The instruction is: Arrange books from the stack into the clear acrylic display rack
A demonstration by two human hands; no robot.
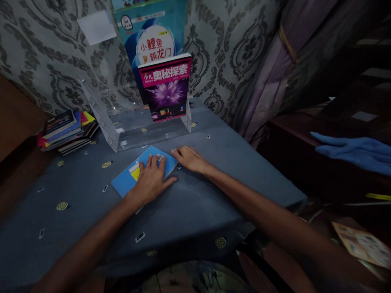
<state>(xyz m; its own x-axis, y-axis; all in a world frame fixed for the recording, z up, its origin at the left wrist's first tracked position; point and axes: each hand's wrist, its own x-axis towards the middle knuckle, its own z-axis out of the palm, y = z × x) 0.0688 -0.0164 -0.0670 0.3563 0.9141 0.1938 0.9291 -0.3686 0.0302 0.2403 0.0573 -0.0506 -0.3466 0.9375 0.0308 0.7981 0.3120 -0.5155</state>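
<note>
A blue book (125, 180) with a yellow and white patch and a barcode lies at an angle on the cloth-covered table. My left hand (150, 179) rests flat on it, palm down, with fingers and thumb spread. At the book's right corner is my right hand (188, 158), its fingers bent together and seemingly pinching that corner; the fingertips are partly hidden. Just behind stands a clear acrylic book rack (114, 137). A purple and pink book (168, 94) leans upright at its right side, in front of a taller blue-green book (150, 25).
A stack of books (66, 127) sits at the table's left rear. Patterned wallpaper (215, 40) with a white card (97, 27) is behind the rack. On the right are a tied curtain (265, 80), a blue glove (358, 152) on dark furniture, and a colourful booklet (365, 246) lower down.
</note>
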